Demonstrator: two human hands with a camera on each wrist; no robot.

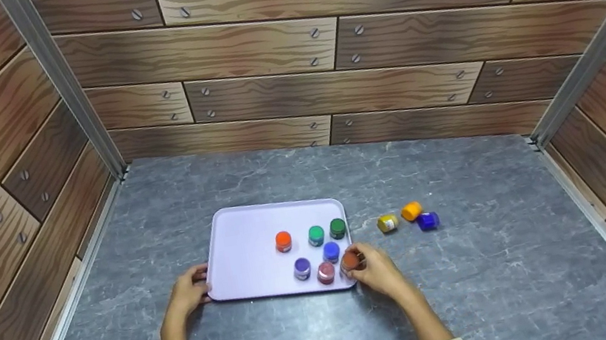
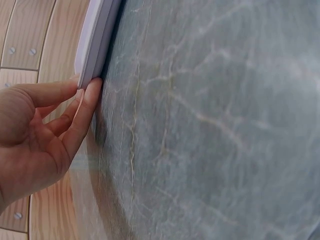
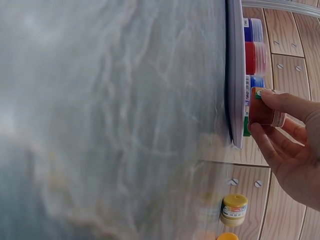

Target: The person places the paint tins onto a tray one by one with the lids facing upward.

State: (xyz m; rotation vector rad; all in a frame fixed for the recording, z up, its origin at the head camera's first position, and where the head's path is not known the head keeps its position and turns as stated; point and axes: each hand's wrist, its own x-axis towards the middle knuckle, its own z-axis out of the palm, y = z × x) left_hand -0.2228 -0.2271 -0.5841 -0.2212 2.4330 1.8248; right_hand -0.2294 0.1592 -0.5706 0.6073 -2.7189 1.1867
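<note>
A pale lilac tray [image 1: 249, 253] lies on the grey marbled surface with several small paint jars on it. My left hand [image 1: 188, 291] pinches the tray's near left corner; in the left wrist view the thumb lies on top of the rim [image 2: 92, 55] and fingers are beneath it. At the near right corner my right hand [image 1: 378, 268] grips a brown paint jar [image 3: 261, 107] between thumb and fingers, over the tray's edge. Close to it stand a red jar [image 1: 326, 273], a blue jar [image 1: 331, 251] and a purple jar [image 1: 302, 268].
Farther back on the tray are an orange-red jar [image 1: 283, 241], a green jar [image 1: 316, 235] and a dark green jar [image 1: 337, 227]. Right of the tray, a yellow jar [image 1: 388, 223], an orange jar [image 1: 411, 211] and a dark blue jar [image 1: 428, 221] lie on the surface. Wood-patterned walls [image 1: 265, 90] enclose it.
</note>
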